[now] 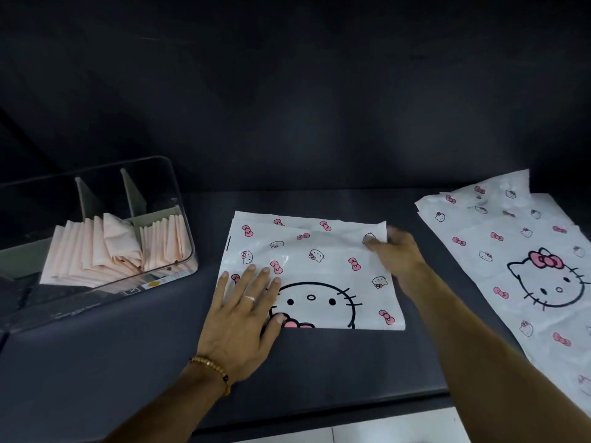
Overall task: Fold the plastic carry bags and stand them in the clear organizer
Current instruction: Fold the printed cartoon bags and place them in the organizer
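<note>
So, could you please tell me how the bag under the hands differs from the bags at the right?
The folded bag lies doubled over, its cat face upside down; the unfolded bags lie full length, face upright. Both hands touch the first, none the others. Same white bow print.

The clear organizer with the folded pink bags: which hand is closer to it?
Left. The left hand presses the bag's near-left part, beside the clear organizer. The right hand holds the bag's far-right corner, farther away.

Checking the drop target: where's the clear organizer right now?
In the head view the clear organizer sits at the left on the dark table, left of the bag being folded, already holding folded pink bags.
</note>
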Available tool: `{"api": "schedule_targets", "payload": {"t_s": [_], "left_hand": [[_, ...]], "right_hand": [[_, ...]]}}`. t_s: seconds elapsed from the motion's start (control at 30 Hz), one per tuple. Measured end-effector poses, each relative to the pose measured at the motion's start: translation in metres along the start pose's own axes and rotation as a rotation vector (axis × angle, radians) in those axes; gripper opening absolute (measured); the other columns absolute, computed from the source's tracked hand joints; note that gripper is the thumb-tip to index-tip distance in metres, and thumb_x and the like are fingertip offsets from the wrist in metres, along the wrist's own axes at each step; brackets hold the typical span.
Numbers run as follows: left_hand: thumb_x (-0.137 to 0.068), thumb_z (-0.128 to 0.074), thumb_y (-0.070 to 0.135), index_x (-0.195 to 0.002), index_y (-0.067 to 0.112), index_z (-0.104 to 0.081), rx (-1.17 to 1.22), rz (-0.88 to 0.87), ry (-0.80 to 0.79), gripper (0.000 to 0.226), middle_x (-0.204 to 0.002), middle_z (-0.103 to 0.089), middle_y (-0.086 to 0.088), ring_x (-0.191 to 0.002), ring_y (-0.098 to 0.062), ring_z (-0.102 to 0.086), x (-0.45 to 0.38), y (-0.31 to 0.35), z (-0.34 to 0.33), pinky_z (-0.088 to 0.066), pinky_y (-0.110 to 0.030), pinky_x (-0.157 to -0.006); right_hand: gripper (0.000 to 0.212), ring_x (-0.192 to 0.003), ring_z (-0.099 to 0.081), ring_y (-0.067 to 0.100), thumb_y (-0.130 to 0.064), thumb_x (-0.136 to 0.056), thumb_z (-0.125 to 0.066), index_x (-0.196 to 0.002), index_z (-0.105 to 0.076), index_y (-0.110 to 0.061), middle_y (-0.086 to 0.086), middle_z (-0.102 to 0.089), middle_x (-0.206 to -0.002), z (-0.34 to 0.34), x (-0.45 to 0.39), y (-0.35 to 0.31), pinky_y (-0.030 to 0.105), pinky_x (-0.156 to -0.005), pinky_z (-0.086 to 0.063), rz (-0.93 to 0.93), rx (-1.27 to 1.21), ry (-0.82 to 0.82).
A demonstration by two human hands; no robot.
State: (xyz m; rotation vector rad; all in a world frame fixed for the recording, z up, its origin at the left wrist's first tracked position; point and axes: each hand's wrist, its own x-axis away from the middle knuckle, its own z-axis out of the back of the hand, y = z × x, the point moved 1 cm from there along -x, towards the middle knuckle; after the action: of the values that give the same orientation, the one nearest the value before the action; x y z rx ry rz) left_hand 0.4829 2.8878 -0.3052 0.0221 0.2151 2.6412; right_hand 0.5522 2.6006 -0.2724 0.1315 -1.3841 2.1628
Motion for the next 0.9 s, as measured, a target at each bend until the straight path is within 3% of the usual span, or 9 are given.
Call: {"api": "schedule_targets", "payload": {"t_s": [0.03,0.1,0.23,0.3,0.37,0.47,0.63,0.8,0.9], "left_hand": [[-0.094,-0.031,0.046,-0.141,0.018,-0.045,-0.001,-0.010,0.036,0.057,-0.149,-0.039,-0.003,-0.141,-0.025,-0.028,0.001,0.001,0.001,-0.014,-0.053,-0.114],[-0.093,-0.034,0.045,-0.138,0.016,-0.049,-0.010,-0.024,0.081,0.055,-0.145,-0.045,-0.003,-0.139,-0.025,-0.033,0.003,0.001,0.001,-0.016,-0.053,-0.113],[-0.093,-0.032,0.043,-0.137,0.019,-0.051,-0.020,-0.020,0.064,0.053,-0.141,-0.050,-0.001,-0.134,-0.024,-0.041,0.002,0.002,-0.002,-0.023,-0.051,-0.112],[-0.093,-0.033,0.044,-0.134,0.021,-0.053,-0.004,0.007,0.038,0.052,-0.138,-0.053,-0.001,-0.132,-0.024,-0.043,0.001,0.001,-0.003,-0.032,-0.049,-0.109],[-0.090,-0.037,0.046,-0.130,0.023,-0.057,0.005,0.027,0.044,0.051,-0.134,-0.056,-0.001,-0.128,-0.025,-0.047,0.000,0.000,-0.004,-0.039,-0.049,-0.104],[-0.086,-0.042,0.047,-0.124,0.025,-0.062,-0.008,0.034,0.103,0.048,-0.122,-0.061,-0.001,-0.112,-0.026,-0.055,0.001,-0.001,-0.005,-0.044,-0.046,-0.091],[-0.085,-0.046,0.048,-0.117,0.024,-0.066,-0.066,0.011,0.183,0.044,-0.096,-0.062,-0.001,-0.085,-0.025,-0.053,0.001,-0.001,-0.007,-0.046,-0.040,-0.072],[-0.084,-0.048,0.049,-0.106,0.020,-0.071,-0.058,-0.034,0.261,0.043,-0.082,-0.057,0.000,-0.075,-0.022,-0.053,0.002,-0.001,-0.006,-0.044,-0.035,-0.065],[-0.084,-0.054,0.048,-0.097,0.017,-0.073,-0.023,-0.077,0.339,0.038,-0.080,-0.057,0.001,-0.076,-0.021,-0.050,0.004,-0.001,-0.007,-0.038,-0.034,-0.066]], "right_hand": [[0.010,-0.075,-0.069,0.013,-0.027,-0.092,-0.060,-0.083,-0.064,-0.031,-0.008,-0.072,-0.082,0.000,0.004,0.005,0.029,-0.060,-0.056,0.077,0.010,-0.022],[0.020,-0.073,-0.066,0.006,-0.032,-0.097,-0.049,-0.080,-0.056,-0.040,-0.014,-0.067,-0.077,0.002,0.013,0.012,0.022,-0.058,-0.051,0.157,0.002,-0.031],[0.020,-0.080,-0.064,0.015,-0.033,-0.100,-0.042,-0.081,-0.050,-0.034,-0.003,-0.065,-0.088,0.003,0.009,0.014,0.030,-0.065,-0.051,0.115,-0.083,-0.005],[0.014,-0.082,-0.064,0.014,-0.041,-0.098,-0.047,-0.088,-0.050,-0.031,-0.005,-0.064,-0.092,0.001,0.003,0.008,0.027,-0.063,-0.048,0.103,-0.060,0.002],[0.023,-0.081,-0.065,0.012,-0.048,-0.088,-0.059,-0.093,-0.053,-0.026,-0.006,-0.065,-0.092,-0.001,-0.002,0.005,0.027,-0.059,-0.047,0.046,-0.052,0.045],[0.018,-0.073,-0.067,0.018,-0.030,-0.076,-0.074,-0.081,-0.061,-0.019,0.000,-0.070,-0.083,-0.005,-0.006,0.009,0.030,-0.060,-0.055,0.002,0.041,0.125],[0.015,-0.066,-0.062,0.020,-0.027,-0.076,-0.071,-0.074,-0.061,-0.016,0.000,-0.065,-0.071,-0.009,-0.009,0.010,0.021,-0.051,-0.044,0.010,0.164,0.208],[0.032,-0.075,-0.059,0.020,-0.038,-0.077,-0.072,-0.092,-0.059,-0.013,-0.003,-0.062,-0.078,-0.013,-0.010,0.003,0.026,-0.064,-0.045,-0.016,0.216,0.236],[0.016,-0.070,-0.063,0.021,-0.021,-0.076,-0.067,-0.089,-0.065,-0.012,0.004,-0.067,-0.076,-0.010,-0.009,0.008,0.022,-0.053,-0.045,-0.018,0.213,0.217]]}}
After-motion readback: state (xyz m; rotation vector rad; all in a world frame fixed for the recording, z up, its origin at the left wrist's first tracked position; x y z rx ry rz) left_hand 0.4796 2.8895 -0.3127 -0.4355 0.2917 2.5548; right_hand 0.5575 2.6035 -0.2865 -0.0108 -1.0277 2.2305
